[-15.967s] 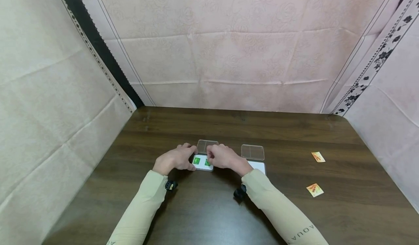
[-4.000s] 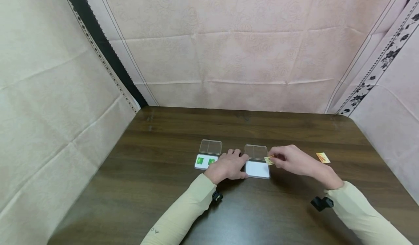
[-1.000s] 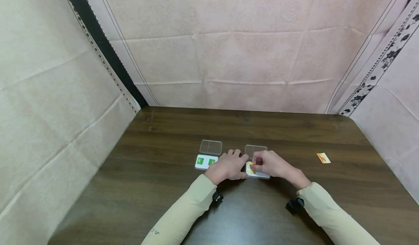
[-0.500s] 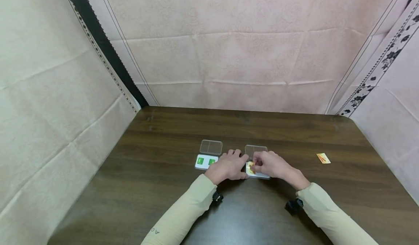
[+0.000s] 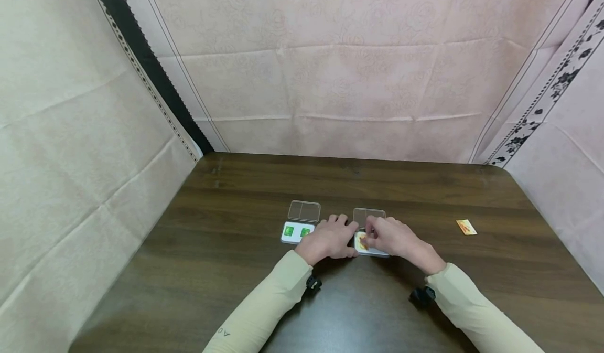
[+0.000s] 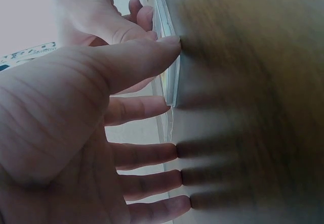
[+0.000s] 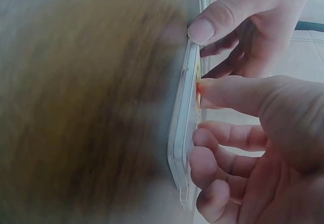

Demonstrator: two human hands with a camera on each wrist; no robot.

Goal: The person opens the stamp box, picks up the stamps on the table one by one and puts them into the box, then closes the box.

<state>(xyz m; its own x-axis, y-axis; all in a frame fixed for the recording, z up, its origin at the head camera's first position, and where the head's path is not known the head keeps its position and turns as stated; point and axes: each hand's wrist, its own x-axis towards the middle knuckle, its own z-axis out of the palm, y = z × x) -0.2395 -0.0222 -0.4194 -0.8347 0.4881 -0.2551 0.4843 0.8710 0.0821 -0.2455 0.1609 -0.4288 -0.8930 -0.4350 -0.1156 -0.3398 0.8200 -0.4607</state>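
A flat white case (image 5: 377, 253) with a clear lid (image 5: 360, 215) folded back lies in front of me. On its left part lies a small orange-and-yellow picture card (image 5: 362, 242), partly hidden by my right hand (image 5: 395, 237). The right thumb (image 7: 215, 90) and forefinger pinch at the card, while the other fingers curl beside the case. My left hand (image 5: 327, 239) rests at the case's left side, fingers spread. Its thumb (image 6: 162, 49) and forefinger touch the case edge, and the remaining fingertips stand on the table.
To the left lies a second open case (image 5: 297, 233) with two green picture squares in it and its clear lid (image 5: 304, 212) folded back. Another orange picture card (image 5: 466, 227) lies at right on the brown wooden table (image 5: 264, 300). Pale cloth (image 5: 330, 91) hangs behind.
Since four seconds ago, my right hand has carried the picture card leftward from the case's right edge onto its left part. Over the last second both hands have hardly moved.
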